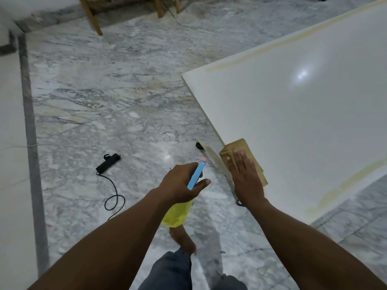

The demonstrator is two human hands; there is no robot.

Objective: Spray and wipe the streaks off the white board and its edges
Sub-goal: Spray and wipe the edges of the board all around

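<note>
A large white board (293,105) lies flat at the right, raised a little above the marble floor. Yellowish streaks (261,53) run along its far edge and another streak (351,181) along its near edge. My right hand (245,176) presses flat on a tan cloth (240,149) at the board's near-left edge. My left hand (182,185) grips a spray bottle with a blue head (196,174) and a yellow body (178,214), held just left of the board over the floor.
A black device with a looped cord (107,164) lies on the floor (104,101) to the left. Wooden furniture legs (92,17) stand at the top. A small black caster (199,145) shows under the board's edge. My bare foot (182,239) is below the bottle.
</note>
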